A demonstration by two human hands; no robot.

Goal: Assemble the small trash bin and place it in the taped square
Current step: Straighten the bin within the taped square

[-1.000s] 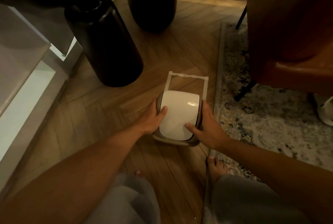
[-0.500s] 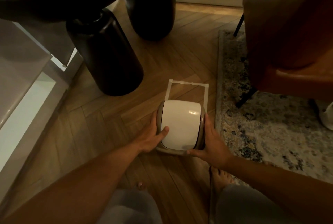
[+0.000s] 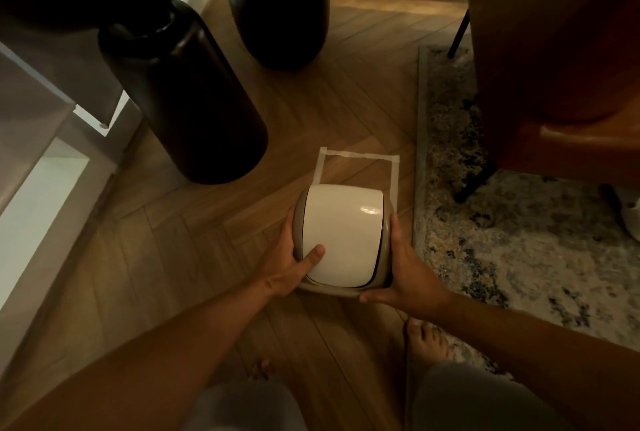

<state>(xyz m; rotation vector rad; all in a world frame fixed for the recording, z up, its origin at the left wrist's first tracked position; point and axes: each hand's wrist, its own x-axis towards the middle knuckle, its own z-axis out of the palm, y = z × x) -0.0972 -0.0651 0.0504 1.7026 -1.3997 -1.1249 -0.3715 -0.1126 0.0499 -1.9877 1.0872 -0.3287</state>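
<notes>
I see the small bin (image 3: pixel 343 240) held between both hands over the wooden floor (image 3: pixel 180 257), its white rounded lid (image 3: pixel 341 229) facing up at me inside a beige rim. My left hand (image 3: pixel 287 267) wraps the bin's left side, thumb lying across the lid's near corner. My right hand (image 3: pixel 405 267) clasps the right side, thumb along the near edge of the rim. Both hands are closed on the bin. The bin covers the near part of the taped square (image 3: pixel 360 155); only the far strip and parts of the two side strips show beyond it. I cannot tell whether the bin's base touches the floor. A dark round table leg (image 3: pixel 187 101) stands to the left of the square, a patterned rug (image 3: pixel 519 240) lies just to its right, and a brown chair (image 3: pixel 561 66) stands on the rug.
</notes>
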